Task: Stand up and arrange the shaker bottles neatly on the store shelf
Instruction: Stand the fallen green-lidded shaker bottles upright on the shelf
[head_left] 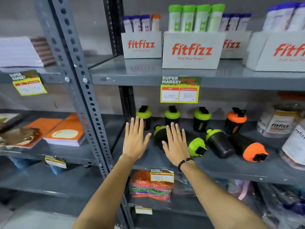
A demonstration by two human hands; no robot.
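My left hand (134, 139) and right hand (175, 142) are both flat, fingers spread, palms toward the middle shelf (214, 169); neither grips anything.

Standing, back row: a green-lidded shaker (144, 117) at far left, partly behind my left fingers; a second green-lidded one (172, 114); a third marked fitfizz (201, 119); and an orange-lidded shaker (236, 120) at the right end. They stand in a rough line, well apart and unevenly spaced.

Lying down, front of the same shelf: a green-lidded shaker (159, 133) on its side, mostly hidden behind my right hand; another (197, 147) with its lid pointing at me; a third (218, 143) with its lid pointing toward the back; and an orange-lidded one (247, 148) with its lid toward the front edge.

Assessment: roughly half complete. Four bottles are up, four are down. My right hand is over the nearest fallen bottle; I cannot tell whether it touches it. Remaining work, as I judge it: raise the four fallen bottles and even out the rows.
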